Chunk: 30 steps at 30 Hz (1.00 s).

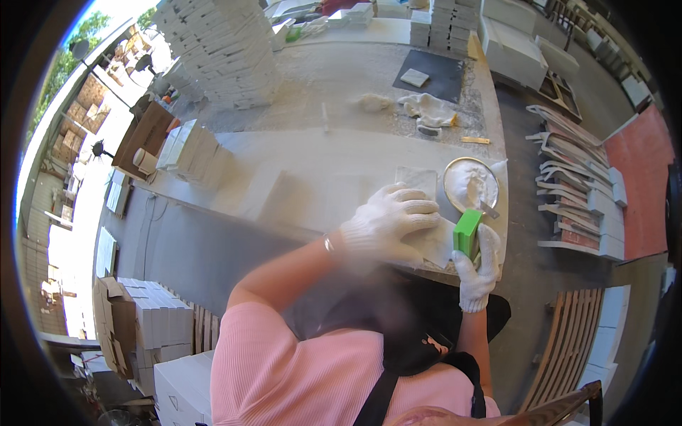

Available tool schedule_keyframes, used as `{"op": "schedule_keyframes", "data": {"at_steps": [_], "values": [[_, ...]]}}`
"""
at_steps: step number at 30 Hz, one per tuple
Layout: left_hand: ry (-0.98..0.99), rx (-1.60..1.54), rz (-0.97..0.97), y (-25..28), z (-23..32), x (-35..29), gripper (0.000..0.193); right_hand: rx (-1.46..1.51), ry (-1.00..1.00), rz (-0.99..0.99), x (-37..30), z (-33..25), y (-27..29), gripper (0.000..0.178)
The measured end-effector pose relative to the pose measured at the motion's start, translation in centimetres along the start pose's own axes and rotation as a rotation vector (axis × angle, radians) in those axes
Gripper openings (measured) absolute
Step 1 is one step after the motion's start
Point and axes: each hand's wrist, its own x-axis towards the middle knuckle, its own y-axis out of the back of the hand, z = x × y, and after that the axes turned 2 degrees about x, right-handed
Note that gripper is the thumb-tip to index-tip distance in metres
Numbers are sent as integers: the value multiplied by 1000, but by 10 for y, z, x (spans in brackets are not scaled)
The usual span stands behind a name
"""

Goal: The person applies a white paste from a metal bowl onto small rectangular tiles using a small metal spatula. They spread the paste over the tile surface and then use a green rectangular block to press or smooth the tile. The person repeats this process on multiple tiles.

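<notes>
My left hand (pixel 391 219), in a white knit glove, reaches across the near edge of the dusty worktable. Its fingers are apart and curve over a flat white slab (pixel 438 243); whether they press on it or hover cannot be made out. In my right hand (pixel 477 275), also gloved, a bright green block (pixel 466 231) is held upright by the slab's right side. Just beyond it stands a round bowl (pixel 446 186) heaped with white powder (pixel 470 183). A small flat-bladed scraper (pixel 489 209) leans at its near rim.
Tall stacks of white slabs (pixel 220 53) stand at the back left of the worktable (pixel 320 153). Crumpled gloves (pixel 430 110) and a dark mat (pixel 435 74) lie farther back. Curved white pieces (pixel 568 177) fill a rack at right, near a slatted pallet (pixel 561 348). Cartons (pixel 153 319) stand lower left.
</notes>
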Motion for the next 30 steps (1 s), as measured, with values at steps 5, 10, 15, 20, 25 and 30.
{"op": "schedule_keyframes", "data": {"at_steps": [5,10,15,20,25,30], "values": [[39,18,-2,4,1,3,75,1,-218,90,4,-19,7,66],[71,-15,-105,6,3,8,79,-62,107,-94,7,-21,1,71],[87,56,-108,5,4,7,86,-19,-194,128,15,-12,7,66],[54,24,-95,3,-1,8,85,-63,113,-115,5,-27,1,69],[33,31,-75,2,-2,7,85,-150,-293,59,13,-6,5,68],[30,37,-156,8,-5,7,86,373,-438,154,-5,1,16,69]]}}
